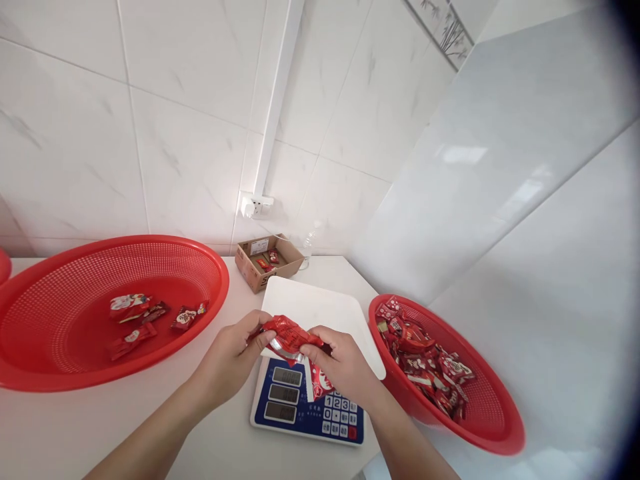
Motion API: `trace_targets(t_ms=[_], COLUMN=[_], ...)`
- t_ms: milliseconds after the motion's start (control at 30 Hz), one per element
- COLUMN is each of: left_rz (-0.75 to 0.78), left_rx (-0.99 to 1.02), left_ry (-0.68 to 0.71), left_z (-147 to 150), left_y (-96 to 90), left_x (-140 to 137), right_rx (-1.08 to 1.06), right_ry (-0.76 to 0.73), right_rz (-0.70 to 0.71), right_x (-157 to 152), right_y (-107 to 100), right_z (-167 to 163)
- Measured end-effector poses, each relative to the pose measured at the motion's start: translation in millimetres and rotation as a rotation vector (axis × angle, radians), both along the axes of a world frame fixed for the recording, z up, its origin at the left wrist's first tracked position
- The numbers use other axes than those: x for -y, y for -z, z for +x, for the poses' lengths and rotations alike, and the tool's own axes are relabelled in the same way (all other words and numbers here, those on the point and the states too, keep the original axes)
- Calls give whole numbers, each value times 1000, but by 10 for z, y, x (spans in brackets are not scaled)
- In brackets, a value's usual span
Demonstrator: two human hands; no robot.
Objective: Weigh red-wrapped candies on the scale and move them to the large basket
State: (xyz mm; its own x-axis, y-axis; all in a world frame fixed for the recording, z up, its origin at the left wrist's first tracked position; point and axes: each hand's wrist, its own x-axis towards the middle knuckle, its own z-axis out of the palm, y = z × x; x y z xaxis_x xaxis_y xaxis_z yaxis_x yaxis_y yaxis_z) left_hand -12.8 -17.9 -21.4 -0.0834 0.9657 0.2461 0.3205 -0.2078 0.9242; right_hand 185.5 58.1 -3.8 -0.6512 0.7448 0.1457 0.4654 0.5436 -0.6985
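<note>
Both my hands pinch a shiny red candy wrapper packet (289, 335) between them, above the front of a digital scale (305, 420). My left hand (234, 353) grips its left end with thumb and fingers. On the other end, my right hand (340, 360) is closed, and a second red-and-white packet (319, 381) hangs below its thumb. Behind the hands lies the scale's white weighing plate (320, 300), partly covered by them. I cannot tell whether the packet is sealed or torn.
At left, a large red basket (50, 263) holds several wrapped packets (131, 337). Another red basket (500, 400) at right holds many red packets (425, 360). A small cardboard box (255, 277) with a few packets stands behind the scale, beneath a wall socket (257, 206).
</note>
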Motion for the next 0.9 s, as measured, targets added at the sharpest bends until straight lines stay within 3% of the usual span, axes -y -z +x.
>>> trace_targets(t_ms=[133,267,333,433,500,600,700,900], left_rz=[-65,-87,-83,-83,-65,-33,-25,-20], left_rx=[3,-153,-214,-285,-334,-421,-480,-518], left_ry=[-23,-230,-273,-274,-253,-211,-190,-217], left_z=[-9,-96,-142,-175,-174,-167,-177,-206], left_y=[46,57,49,38,41,63,88,52], left_x=[-24,-39,-40,-34,-30,-32,-43,-59], right_rx=[-2,-1,58,161,146,58,41,344], right_ry=[57,289,303,176,183,331,511,944], right_rz=[-36,239,340,273,199,125,169,282], right_x=[-34,-130,-148,-118,-100,-145,-266,-418], right_y=[-16,-62,-90,-101,-72,17,106,97], right_z=[60,165,220,294,351,490,732,1551])
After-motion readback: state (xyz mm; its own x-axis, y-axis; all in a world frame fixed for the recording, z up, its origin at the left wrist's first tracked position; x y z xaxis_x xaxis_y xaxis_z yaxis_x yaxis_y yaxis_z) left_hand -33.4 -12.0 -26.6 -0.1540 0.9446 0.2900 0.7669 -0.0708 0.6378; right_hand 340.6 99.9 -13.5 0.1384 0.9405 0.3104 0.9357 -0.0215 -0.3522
